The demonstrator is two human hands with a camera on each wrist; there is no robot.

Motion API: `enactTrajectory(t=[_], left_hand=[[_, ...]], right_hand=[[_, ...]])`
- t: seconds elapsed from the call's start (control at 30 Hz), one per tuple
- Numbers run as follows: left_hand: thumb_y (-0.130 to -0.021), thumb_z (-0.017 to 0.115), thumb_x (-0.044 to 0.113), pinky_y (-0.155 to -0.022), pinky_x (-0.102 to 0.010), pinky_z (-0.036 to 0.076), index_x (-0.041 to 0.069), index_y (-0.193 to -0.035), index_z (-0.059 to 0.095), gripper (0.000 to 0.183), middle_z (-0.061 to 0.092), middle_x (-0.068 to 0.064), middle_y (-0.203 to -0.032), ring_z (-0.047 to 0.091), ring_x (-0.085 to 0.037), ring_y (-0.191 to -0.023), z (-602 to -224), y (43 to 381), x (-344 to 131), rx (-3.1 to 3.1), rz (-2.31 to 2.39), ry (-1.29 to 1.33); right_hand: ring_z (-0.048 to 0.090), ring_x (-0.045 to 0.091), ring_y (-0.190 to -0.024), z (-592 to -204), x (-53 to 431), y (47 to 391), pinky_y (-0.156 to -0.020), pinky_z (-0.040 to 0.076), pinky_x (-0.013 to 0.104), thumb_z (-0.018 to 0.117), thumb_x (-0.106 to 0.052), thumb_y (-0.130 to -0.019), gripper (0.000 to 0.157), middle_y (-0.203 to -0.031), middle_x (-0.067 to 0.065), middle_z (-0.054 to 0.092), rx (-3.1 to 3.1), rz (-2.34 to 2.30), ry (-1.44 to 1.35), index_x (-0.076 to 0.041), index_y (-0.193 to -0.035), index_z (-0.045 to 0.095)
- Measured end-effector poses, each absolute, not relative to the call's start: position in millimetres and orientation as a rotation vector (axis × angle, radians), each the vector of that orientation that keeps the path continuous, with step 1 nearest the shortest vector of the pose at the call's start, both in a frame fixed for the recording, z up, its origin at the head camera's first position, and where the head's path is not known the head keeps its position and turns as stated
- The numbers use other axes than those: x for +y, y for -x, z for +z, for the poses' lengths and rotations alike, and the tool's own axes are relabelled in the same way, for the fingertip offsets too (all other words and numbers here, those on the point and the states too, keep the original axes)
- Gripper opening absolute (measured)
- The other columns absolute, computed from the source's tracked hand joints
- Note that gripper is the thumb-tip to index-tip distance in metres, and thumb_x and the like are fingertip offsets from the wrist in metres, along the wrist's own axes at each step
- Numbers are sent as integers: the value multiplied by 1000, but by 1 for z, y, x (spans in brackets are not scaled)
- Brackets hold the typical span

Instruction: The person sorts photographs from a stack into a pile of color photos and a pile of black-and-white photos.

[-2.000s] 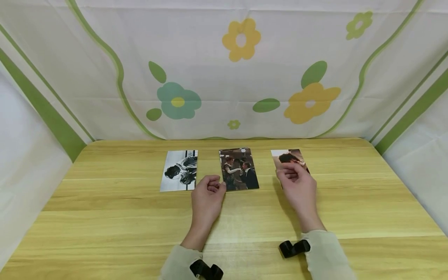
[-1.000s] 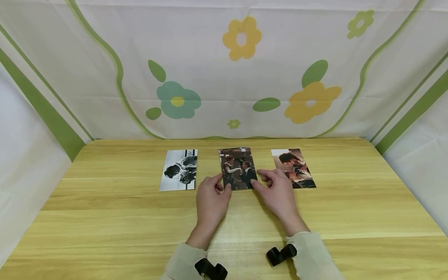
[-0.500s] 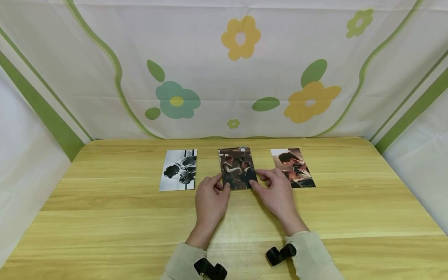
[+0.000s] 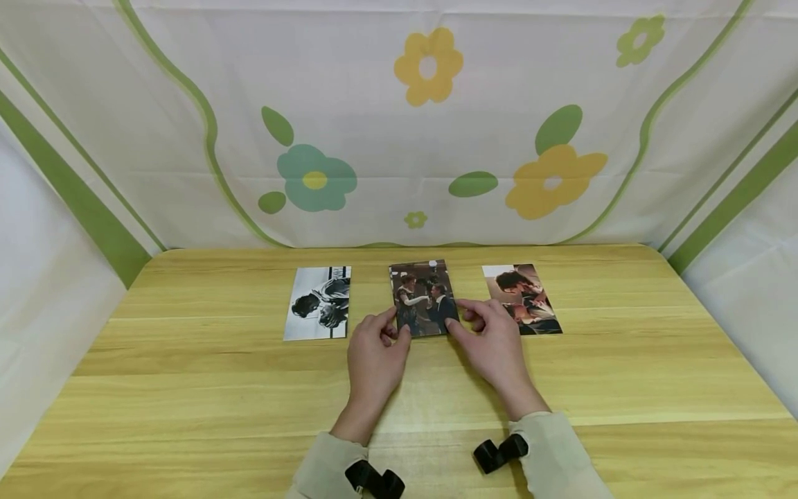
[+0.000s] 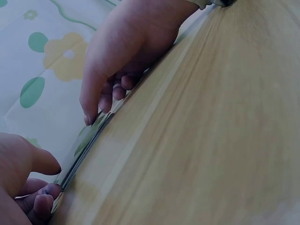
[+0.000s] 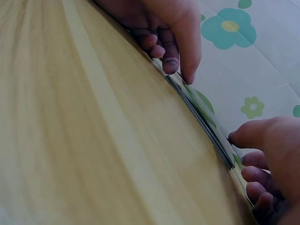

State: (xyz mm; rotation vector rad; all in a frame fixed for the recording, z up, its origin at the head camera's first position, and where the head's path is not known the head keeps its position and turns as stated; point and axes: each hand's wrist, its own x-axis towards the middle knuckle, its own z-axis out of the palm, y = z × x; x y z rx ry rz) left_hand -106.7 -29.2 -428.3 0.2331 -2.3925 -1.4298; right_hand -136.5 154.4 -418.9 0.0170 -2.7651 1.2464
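From the head, looks forward and down over the tabletop [image 4: 187, 388]. In both wrist views, looks inward, low and close, sharing the card stack [image 4: 424, 299].

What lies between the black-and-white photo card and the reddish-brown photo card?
In the head view, a rectangular, dark-topped stack of photo cards lies between them, touched by the left hand and right hand.

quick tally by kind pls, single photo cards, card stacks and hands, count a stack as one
Single photo cards: 2 (black-and-white card, colour card)
Card stacks: 1 (middle stack; its layers can't be counted reliably)
Hands: 2 (left hand, right hand)
Total: 5
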Motion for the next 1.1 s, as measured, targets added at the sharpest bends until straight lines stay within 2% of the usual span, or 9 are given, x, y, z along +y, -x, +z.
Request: enactTrajectory(t=[0.43,0.73,1.1], left_hand=[[-91,80,5,-63,-25,46,2,-126,78,35,72,-7,-86,54,-8,-67,-427,105,-29,-2347,-1511,-230],[-92,80,7,-63,-23,46,4,-127,78,35,73,-6,-88,55,-9,-68,-426,105,-29,-2320,-1584,-257],[-93,79,4,-64,-21,47,5,-125,79,33,75,-8,-89,56,-10,-70,-424,104,-29,-2228,-1698,-253]], right_hand=[[60,21,-93,-419,154,136,-84,49,31,82,-20,-94,39,-109,8,68,-2717,1312,-1,-12,-132,76],[62,19,-92,-418,154,136,-80,50,24,81,-18,-96,40,-108,8,70,-2680,1391,17,-13,-135,75],[62,19,-93,-418,154,137,-81,51,22,81,-16,-95,41,-110,8,70,-2641,1453,29,-15,-136,74]])
